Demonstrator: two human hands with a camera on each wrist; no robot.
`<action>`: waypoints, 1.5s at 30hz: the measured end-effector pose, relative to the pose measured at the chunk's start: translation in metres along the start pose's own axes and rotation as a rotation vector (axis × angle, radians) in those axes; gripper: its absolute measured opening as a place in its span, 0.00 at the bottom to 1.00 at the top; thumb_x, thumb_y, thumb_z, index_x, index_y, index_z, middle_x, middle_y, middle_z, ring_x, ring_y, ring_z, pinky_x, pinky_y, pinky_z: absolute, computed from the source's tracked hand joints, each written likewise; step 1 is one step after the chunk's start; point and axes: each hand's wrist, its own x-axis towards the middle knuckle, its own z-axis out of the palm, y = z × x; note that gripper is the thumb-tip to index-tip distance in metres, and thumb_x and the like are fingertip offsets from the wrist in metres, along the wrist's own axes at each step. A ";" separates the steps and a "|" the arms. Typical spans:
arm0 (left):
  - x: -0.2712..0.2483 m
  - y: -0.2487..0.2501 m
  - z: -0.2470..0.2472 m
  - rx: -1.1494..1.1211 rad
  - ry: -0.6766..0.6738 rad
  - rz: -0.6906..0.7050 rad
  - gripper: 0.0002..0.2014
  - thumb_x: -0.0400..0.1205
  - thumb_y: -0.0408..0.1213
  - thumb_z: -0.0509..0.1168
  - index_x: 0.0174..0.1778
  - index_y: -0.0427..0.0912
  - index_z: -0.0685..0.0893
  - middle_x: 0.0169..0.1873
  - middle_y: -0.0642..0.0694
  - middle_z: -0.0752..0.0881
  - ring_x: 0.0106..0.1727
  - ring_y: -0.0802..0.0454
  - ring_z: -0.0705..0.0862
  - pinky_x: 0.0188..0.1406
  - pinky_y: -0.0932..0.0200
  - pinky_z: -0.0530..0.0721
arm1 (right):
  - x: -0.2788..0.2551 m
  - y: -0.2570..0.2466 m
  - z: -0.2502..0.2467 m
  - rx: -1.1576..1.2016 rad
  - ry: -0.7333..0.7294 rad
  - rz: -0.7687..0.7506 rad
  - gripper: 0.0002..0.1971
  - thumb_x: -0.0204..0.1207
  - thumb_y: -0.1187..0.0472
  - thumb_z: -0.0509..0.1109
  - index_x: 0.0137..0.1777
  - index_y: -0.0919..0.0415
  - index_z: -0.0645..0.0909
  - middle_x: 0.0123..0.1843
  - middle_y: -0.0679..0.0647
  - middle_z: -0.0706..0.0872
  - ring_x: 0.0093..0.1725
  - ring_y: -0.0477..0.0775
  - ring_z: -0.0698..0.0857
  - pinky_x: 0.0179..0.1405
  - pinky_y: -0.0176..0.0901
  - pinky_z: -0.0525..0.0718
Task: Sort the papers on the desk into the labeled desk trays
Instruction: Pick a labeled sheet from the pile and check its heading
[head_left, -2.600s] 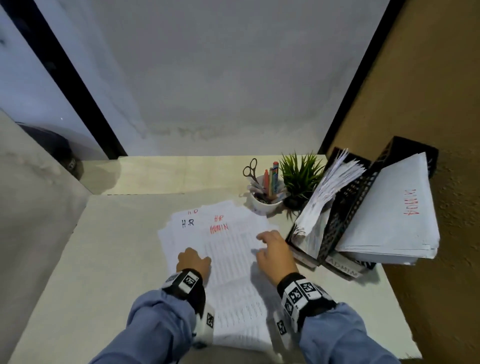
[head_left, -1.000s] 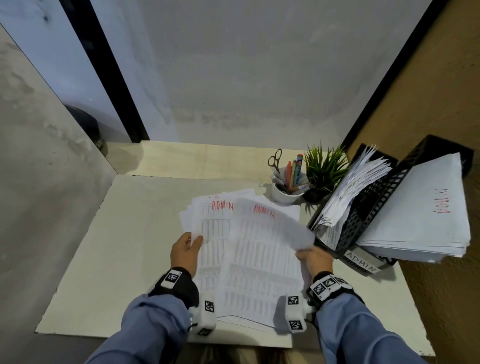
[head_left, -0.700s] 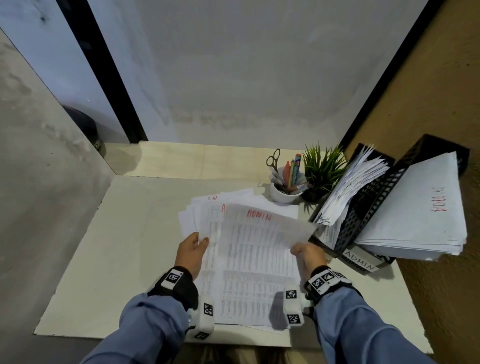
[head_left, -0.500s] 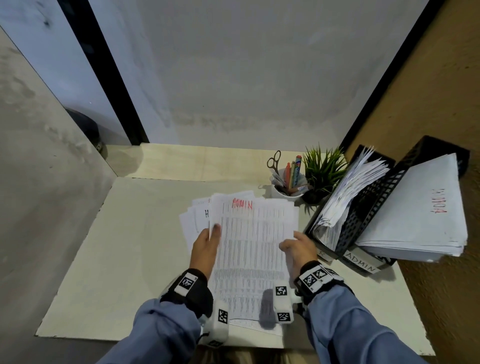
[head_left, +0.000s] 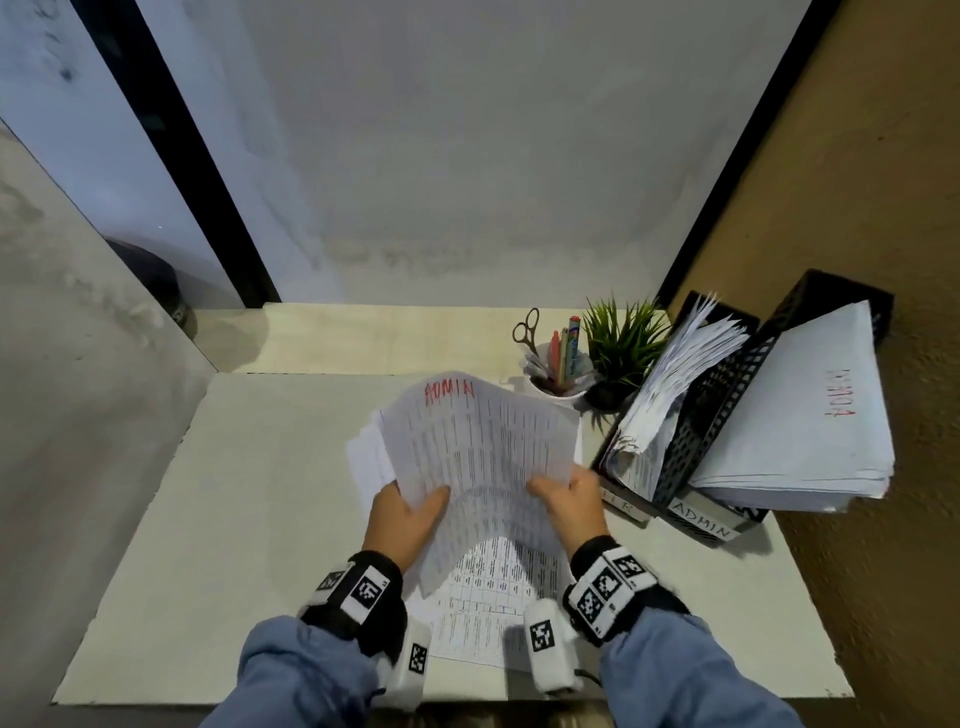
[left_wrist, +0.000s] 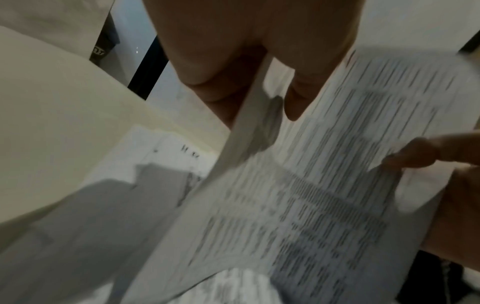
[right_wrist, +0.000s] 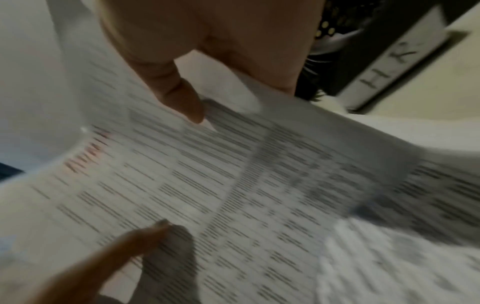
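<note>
Both hands hold a printed ADMIN sheet (head_left: 478, 441) lifted above the desk, marked ADMIN in red at its top. My left hand (head_left: 410, 512) pinches its left edge, thumb on top. My right hand (head_left: 563, 493) pinches its right edge. The same ADMIN sheet (left_wrist: 324, 185) fills the left wrist view and the right wrist view (right_wrist: 233, 185), both blurred. Under it the paper pile (head_left: 483, 597) lies on the desk. At the right stand two tilted black trays: the HR tray (head_left: 691, 441) stuffed with papers and the ADMIN tray (head_left: 831, 301) with a thick stack marked ADMIN.
A white cup (head_left: 558, 387) with scissors and pens and a small green plant (head_left: 621, 343) stand behind the pile, left of the trays. A grey wall runs along the desk's left side, a brown wall (head_left: 857, 156) behind the trays.
The right hand lifted an ADMIN sheet off the pile, laid it over the others, and both hands have now raised the ADMIN sheet off the desk, holding it by its two sides.
</note>
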 end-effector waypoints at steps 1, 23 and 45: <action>-0.002 -0.003 0.001 0.009 -0.023 -0.007 0.03 0.81 0.35 0.65 0.44 0.46 0.84 0.39 0.49 0.88 0.45 0.48 0.88 0.36 0.67 0.82 | -0.001 0.007 -0.002 -0.031 -0.001 0.045 0.10 0.75 0.76 0.65 0.38 0.62 0.78 0.37 0.56 0.82 0.39 0.56 0.84 0.27 0.30 0.83; -0.036 0.206 0.177 0.150 -0.148 0.834 0.21 0.80 0.21 0.60 0.68 0.36 0.79 0.53 0.37 0.88 0.48 0.48 0.88 0.47 0.57 0.88 | 0.019 -0.046 -0.235 -0.094 0.736 0.187 0.37 0.63 0.58 0.81 0.71 0.67 0.72 0.66 0.64 0.81 0.60 0.63 0.82 0.64 0.56 0.79; -0.004 0.137 0.290 0.563 -0.552 0.431 0.19 0.77 0.26 0.60 0.65 0.34 0.73 0.58 0.29 0.82 0.58 0.32 0.81 0.54 0.45 0.79 | 0.011 -0.084 -0.224 -0.708 0.607 -0.143 0.13 0.70 0.69 0.64 0.55 0.64 0.76 0.48 0.66 0.84 0.45 0.65 0.81 0.41 0.48 0.77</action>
